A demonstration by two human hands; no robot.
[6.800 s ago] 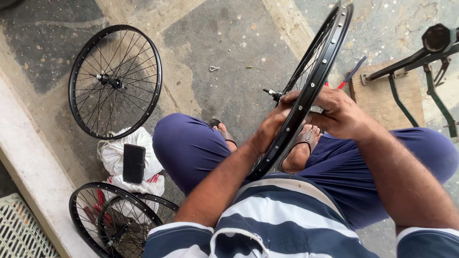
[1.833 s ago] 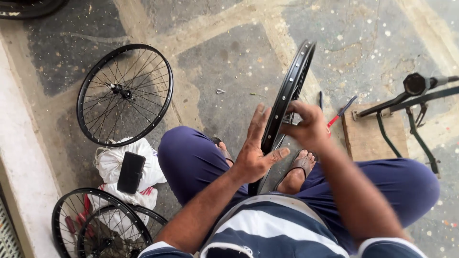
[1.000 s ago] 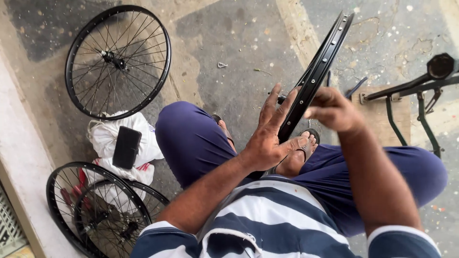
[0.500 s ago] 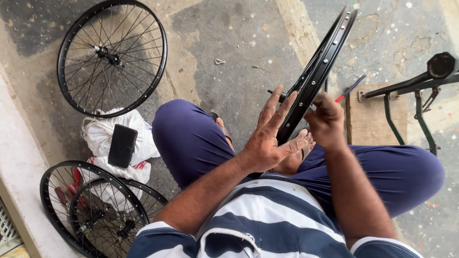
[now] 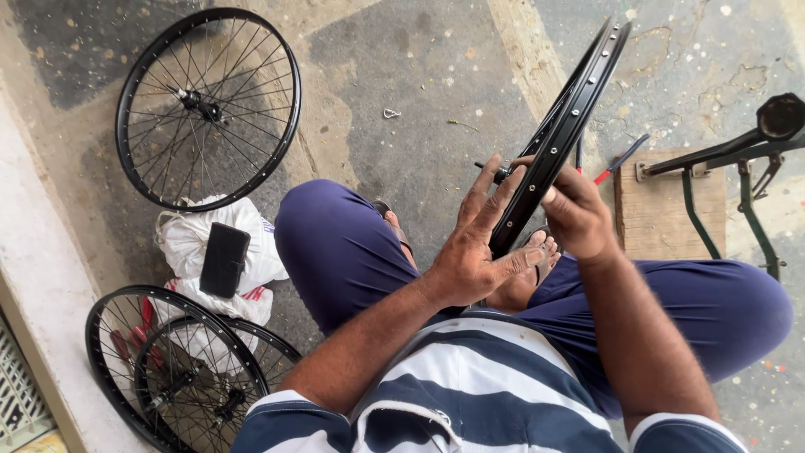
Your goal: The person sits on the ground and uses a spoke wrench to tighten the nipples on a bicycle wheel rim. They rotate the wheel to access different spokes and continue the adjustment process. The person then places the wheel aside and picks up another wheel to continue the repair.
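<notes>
The person sits on the concrete floor with a black metal bicycle wheel rim stood on edge between the knees, so both faces are within reach. The left hand lies flat and spread against its near side, steadying rather than clasping it. The right hand is curled over the rim's far edge, fingers closed on it. A finished black spoked wheel lies flat, well apart, beside white bags bearing a black wallet.
</notes>
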